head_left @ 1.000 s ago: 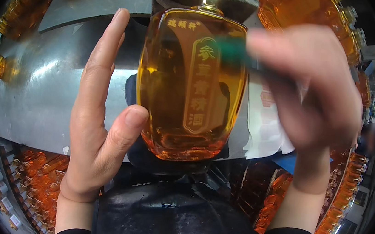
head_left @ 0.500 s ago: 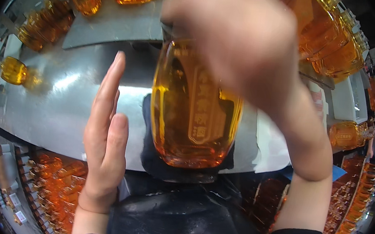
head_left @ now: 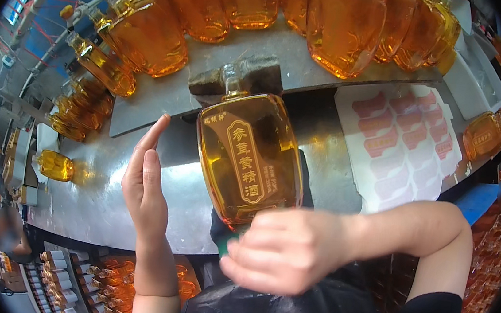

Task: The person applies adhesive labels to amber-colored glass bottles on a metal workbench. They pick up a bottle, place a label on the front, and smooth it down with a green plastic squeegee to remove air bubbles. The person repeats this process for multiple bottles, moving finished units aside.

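The bench (head_left: 103, 204) carries a label sheet (head_left: 375, 200) at right and, at centre, the bottle (head_left: 286, 167), lying face up. The right hand (head_left: 289, 250), slightly blurred, is at the bottle's base; the left hand (head_left: 147, 191) stands apart, fingers straight, pressed together. A block (head_left: 265, 71) supports the neck. The right fingers curl around a green piece (head_left: 225, 245).

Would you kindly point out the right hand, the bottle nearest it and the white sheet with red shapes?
Right hand (head_left: 286, 250): head view, on the back of it.
Bottle (head_left: 252, 160): head view, middle of its front face.
White sheet (head_left: 396, 149): head view, middle of its patterned surface.
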Tool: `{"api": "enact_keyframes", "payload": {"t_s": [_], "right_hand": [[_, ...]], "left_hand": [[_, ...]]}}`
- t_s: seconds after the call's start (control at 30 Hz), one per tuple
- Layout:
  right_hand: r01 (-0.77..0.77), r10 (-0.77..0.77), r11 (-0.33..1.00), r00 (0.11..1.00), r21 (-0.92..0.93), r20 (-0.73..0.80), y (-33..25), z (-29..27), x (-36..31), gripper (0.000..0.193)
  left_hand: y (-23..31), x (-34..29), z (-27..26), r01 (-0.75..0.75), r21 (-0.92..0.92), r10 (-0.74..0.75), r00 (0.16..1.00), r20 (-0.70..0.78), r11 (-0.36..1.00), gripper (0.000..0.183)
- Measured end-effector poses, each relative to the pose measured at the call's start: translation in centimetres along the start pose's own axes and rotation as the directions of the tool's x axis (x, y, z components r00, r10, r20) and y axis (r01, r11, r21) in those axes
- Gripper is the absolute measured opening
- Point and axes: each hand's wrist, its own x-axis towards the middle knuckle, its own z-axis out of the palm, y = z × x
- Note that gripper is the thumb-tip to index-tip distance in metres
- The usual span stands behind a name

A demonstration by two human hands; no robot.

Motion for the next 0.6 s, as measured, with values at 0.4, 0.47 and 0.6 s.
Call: {"api": "enact_keyframes", "payload": {"t_s": [0.4, 0.47, 0.6], "right_hand": [[-0.333, 0.375, 0.912, 0.913, -0.238, 0.16, 11.2, -0.5, 9.2, 0.02], [-0.366, 0.334, 0.927, 0.906, 0.084, 0.26, 9.9, -1.0, 8.9, 0.019], [-0.207, 0.208, 0.937, 0.978, -0.282, -0.029, 11.7, -0.4, 7.4, 0.018]], "left_hand": [[1.2, 1.4, -1.2, 0.02, -0.038, -0.023, 0.996, -0.083, 0.999, 0.04], [1.3, 0.7, -1.5, 0.045, -0.019, -0.047, 0.994, -0.095, 0.999, 0.041], [0.4, 1.8, -1.1, 0.038, -0.015, -0.038, 0.998, -0.054, 0.999, 0.04]]}}
